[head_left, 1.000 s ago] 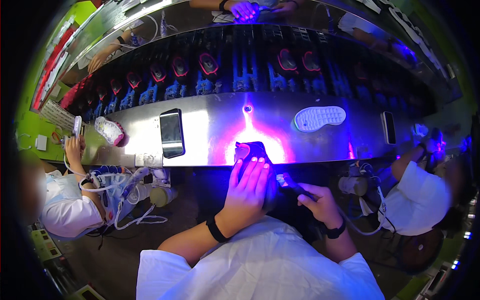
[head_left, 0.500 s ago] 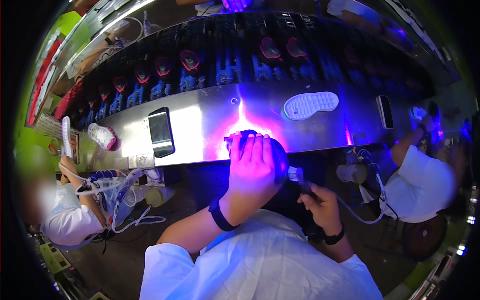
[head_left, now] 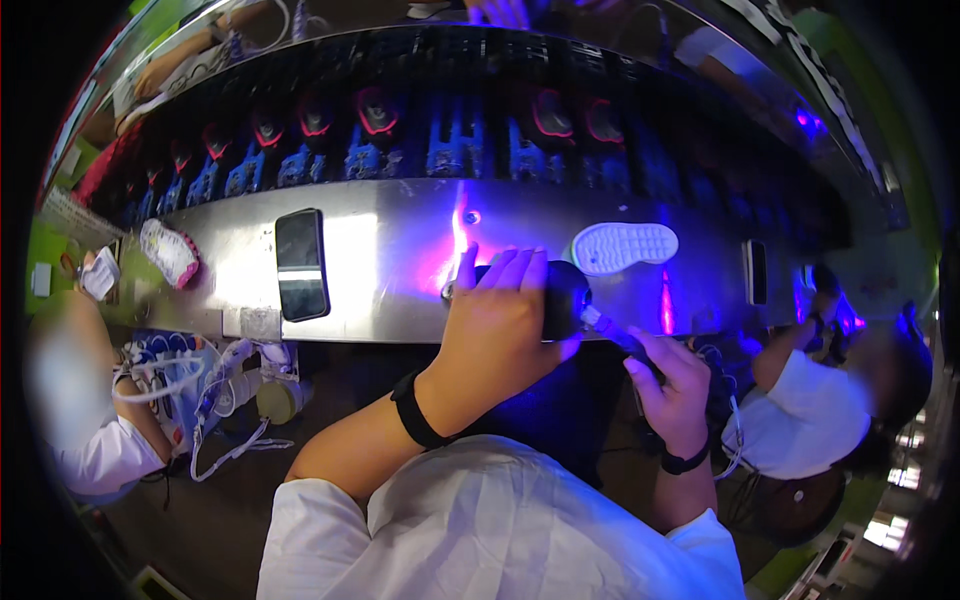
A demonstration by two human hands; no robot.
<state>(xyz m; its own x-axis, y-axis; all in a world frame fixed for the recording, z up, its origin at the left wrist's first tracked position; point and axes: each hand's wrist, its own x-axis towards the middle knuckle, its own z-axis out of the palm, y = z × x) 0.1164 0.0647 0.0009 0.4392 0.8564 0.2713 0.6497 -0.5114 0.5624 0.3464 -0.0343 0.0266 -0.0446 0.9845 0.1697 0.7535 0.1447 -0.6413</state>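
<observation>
A black phone [head_left: 302, 264] lies left on the desk [head_left: 352, 245], a second phone [head_left: 756, 272] right; a white-shirted co-worker [head_left: 812, 405] is farther right.

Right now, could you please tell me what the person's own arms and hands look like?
The left hand and right hand are bare, without gloves. A black wristband circles the left wrist, and another dark band circles the right. The left sleeve and right sleeve are white, short and loose, leaving the forearms uncovered.

No txt legible; white panel [head_left: 80, 217] far L too blurred.
</observation>
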